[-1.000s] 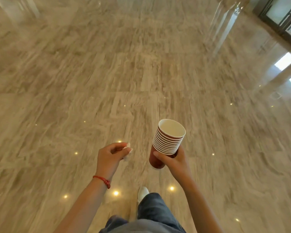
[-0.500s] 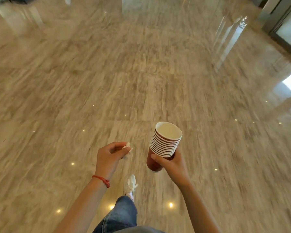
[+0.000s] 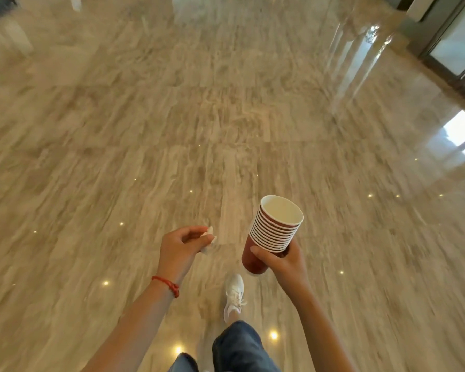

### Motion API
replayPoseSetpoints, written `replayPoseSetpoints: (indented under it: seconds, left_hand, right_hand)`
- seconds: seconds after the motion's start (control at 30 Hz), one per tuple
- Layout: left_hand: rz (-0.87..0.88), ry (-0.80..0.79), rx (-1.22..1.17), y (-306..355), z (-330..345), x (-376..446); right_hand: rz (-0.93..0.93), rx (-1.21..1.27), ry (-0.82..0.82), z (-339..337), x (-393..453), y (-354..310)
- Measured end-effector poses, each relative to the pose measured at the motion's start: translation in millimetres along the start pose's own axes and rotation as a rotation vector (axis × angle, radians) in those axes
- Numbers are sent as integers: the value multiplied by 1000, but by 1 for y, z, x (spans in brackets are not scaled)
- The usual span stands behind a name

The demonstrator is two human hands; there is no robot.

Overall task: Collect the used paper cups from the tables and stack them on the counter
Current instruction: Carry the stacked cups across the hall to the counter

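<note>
Floor [image 3: 199, 116] is polished beige marble with grey streaks, super glossy, picking up little dots of ceiling light and a bright window patch on the right. There's a dark-framed glass door [image 3: 451, 41] in the top right corner, and the reflection of some pillar-ish thing runs down the floor next to it. Top left has something dark right at the edge, too blurry to tell what. No table or counter in sight, just open floor.

Right hand [image 3: 285, 260] is out in front at about waist height, fingers wrapped around the lower part of a stack of red paper cups [image 3: 273, 232], thumb across the near side. The stack tilts a bit, top leaning away and to the right, and the white inside of the top cup faces up. So the cups are in the air over the floor, not resting on anything.

Left hand [image 3: 180, 249] is just left of it, well clear of the cups, fingers curled in and pinching a small crumpled white tissue [image 3: 208, 238]. Red string bracelet [image 3: 167, 284] on that wrist.

Below, a white sneaker [image 3: 234, 296] is stepping forward, with blue jeans [image 3: 239, 347] above it.
</note>
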State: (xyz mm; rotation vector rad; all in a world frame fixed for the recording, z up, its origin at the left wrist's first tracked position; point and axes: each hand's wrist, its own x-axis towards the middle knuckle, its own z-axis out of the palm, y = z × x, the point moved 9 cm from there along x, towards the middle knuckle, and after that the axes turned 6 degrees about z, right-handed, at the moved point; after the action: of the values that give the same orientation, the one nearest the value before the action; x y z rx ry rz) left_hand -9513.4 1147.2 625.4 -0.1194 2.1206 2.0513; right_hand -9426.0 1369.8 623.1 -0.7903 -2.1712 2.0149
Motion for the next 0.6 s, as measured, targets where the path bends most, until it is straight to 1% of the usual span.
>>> replayPoseSetpoints:
  seconds: [0.2,0.4,0.6]
  left_hand:
    - [17,12,-3,23,57,147]
    - [44,33,-3,77,104,286]
    - [42,44,-8,98,139,414]
  right_hand:
    - [-20,-13,-16,-1,162,-42]
    - [-12,-14,-59,-4,311,-110]
    - [-7,-38,-80,10,441,-140]
